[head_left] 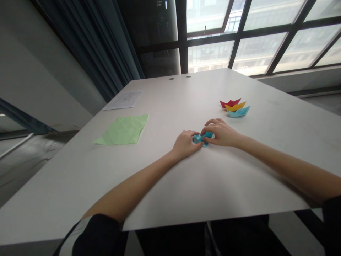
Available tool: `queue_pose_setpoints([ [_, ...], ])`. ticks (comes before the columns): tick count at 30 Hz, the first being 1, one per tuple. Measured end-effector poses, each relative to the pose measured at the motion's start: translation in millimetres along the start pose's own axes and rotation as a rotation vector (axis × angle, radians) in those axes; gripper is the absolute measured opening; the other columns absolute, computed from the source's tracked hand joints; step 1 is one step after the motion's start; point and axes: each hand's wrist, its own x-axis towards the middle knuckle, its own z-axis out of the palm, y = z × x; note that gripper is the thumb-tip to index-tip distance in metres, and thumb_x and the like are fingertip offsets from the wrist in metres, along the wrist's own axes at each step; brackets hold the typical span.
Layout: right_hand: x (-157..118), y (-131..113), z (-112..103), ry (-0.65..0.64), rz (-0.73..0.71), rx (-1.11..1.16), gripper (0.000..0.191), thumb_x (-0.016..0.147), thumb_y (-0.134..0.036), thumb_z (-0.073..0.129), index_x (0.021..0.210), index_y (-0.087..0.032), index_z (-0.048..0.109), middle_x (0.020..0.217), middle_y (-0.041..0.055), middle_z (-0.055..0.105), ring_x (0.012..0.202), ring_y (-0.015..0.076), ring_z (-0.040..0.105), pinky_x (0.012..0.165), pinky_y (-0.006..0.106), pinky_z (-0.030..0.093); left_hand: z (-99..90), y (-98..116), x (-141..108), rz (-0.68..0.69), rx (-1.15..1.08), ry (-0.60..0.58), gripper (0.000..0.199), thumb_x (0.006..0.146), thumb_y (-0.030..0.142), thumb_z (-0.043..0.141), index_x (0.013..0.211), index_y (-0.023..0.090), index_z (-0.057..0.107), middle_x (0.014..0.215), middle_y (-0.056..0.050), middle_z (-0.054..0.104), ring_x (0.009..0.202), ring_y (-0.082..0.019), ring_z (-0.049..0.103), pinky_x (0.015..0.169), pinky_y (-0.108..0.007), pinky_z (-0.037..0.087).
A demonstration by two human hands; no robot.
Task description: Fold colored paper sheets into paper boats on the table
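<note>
A small piece of folded blue paper (204, 136) rests on the white table between my two hands. My left hand (185, 143) grips its left side, with the thumb along the near edge. From the right, my right hand (218, 133) pinches the paper with thumb and index finger, the other fingers curled above it. Parts of the paper's shape are hidden by my fingers. Just beyond my right hand sit a blue paper boat (239, 112), a yellow paper boat (234, 106) and a red paper boat (230, 103), close together.
A creased light green paper sheet (123, 130) lies to the left on the white table (170, 185). Farther back at the left edge is a printed white sheet (124, 100). Two round holes show near the far edge, below the windows. A blue curtain (106, 46) hangs at left.
</note>
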Motion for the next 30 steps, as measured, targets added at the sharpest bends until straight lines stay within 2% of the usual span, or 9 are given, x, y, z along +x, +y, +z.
queue_pose_setpoints([
  [4, 3, 1, -8, -0.017, -0.017, 0.013, 0.014, 0.076, -0.029, 0.055, 0.079, -0.023, 0.067, 0.079, 0.0044, 0.069, 0.090, 0.0232, 0.056, 0.081, 0.038, 0.037, -1.6, 0, -1, 0.015, 0.023, -0.014, 0.041, 0.074, 0.043, 0.057, 0.106, 0.019, 0.058, 0.097, -0.005, 0.064, 0.090, -0.021, 0.056, 0.082, -0.034, 0.043],
  [9, 7, 11, -24, -0.076, -0.001, 0.022, 0.015, 0.078, -0.028, 0.052, 0.078, -0.023, 0.067, 0.075, 0.0016, 0.069, 0.077, 0.0196, 0.058, 0.070, 0.032, 0.041, -6.4, 0, -5, -0.023, 0.152, -0.063, 0.090, 0.065, 0.068, 0.052, 0.134, 0.015, 0.030, 0.129, -0.015, 0.047, 0.113, -0.030, 0.045, 0.093, -0.047, 0.035],
  [11, 6, 24, -35, -0.106, 0.037, 0.008, 0.014, 0.077, -0.028, 0.053, 0.077, -0.024, 0.067, 0.073, 0.0002, 0.068, 0.072, 0.0183, 0.059, 0.066, 0.030, 0.042, -7.7, 0, -7, -0.053, 0.232, -0.130, 0.099, 0.064, 0.074, 0.047, 0.137, 0.012, 0.022, 0.138, -0.018, 0.036, 0.123, -0.033, 0.036, 0.099, -0.052, 0.027],
  [15, -4, 61, -60, -0.191, 0.141, -0.005, 0.011, 0.074, -0.031, 0.057, 0.074, -0.025, 0.067, 0.071, -0.0018, 0.067, 0.058, 0.0146, 0.058, 0.054, 0.027, 0.040, -8.1, 0, -10, -0.119, 0.334, -0.275, 0.093, 0.069, 0.078, 0.029, 0.138, 0.016, 0.024, 0.145, -0.016, 0.022, 0.133, -0.033, 0.018, 0.104, -0.056, 0.013],
  [19, -22, 98, -77, -0.249, 0.293, -0.090, 0.006, 0.068, -0.024, 0.064, 0.072, -0.025, 0.069, 0.071, -0.0003, 0.068, 0.056, 0.0128, 0.057, 0.055, 0.026, 0.039, -8.6, 0, -11, -0.113, 0.367, -0.299, 0.090, 0.070, 0.078, 0.023, 0.138, 0.019, 0.025, 0.147, -0.014, 0.019, 0.134, -0.032, 0.015, 0.105, -0.056, 0.012],
  [21, -32, 111, -79, -0.266, 0.358, -0.114, 0.006, 0.067, -0.020, 0.065, 0.070, -0.023, 0.070, 0.070, 0.0021, 0.069, 0.057, 0.0128, 0.057, 0.056, 0.026, 0.039, -9.4, 0, -12, -0.106, 0.372, -0.292, 0.090, 0.070, 0.078, 0.022, 0.138, 0.019, 0.025, 0.147, -0.014, 0.020, 0.134, -0.032, 0.016, 0.104, -0.056, 0.013],
  [24, -44, 126, -77, -0.263, 0.379, -0.108, 0.010, 0.067, -0.016, 0.063, 0.068, -0.022, 0.071, 0.071, 0.0037, 0.070, 0.059, 0.0123, 0.058, 0.058, 0.026, 0.039, -10.4, 1, -12, -0.103, 0.375, -0.287, 0.090, 0.071, 0.077, 0.023, 0.138, 0.018, 0.026, 0.146, -0.015, 0.021, 0.134, -0.033, 0.016, 0.104, -0.056, 0.014],
  [30, -55, 142, -72, -0.236, 0.505, -0.087, 0.008, 0.066, -0.016, 0.066, 0.070, -0.021, 0.070, 0.074, 0.0044, 0.071, 0.063, 0.0140, 0.060, 0.064, 0.028, 0.041, -10.0, -1, -13, -0.096, 0.382, -0.279, 0.090, 0.071, 0.077, 0.022, 0.139, 0.018, 0.025, 0.146, -0.015, 0.020, 0.134, -0.033, 0.016, 0.104, -0.056, 0.014],
])
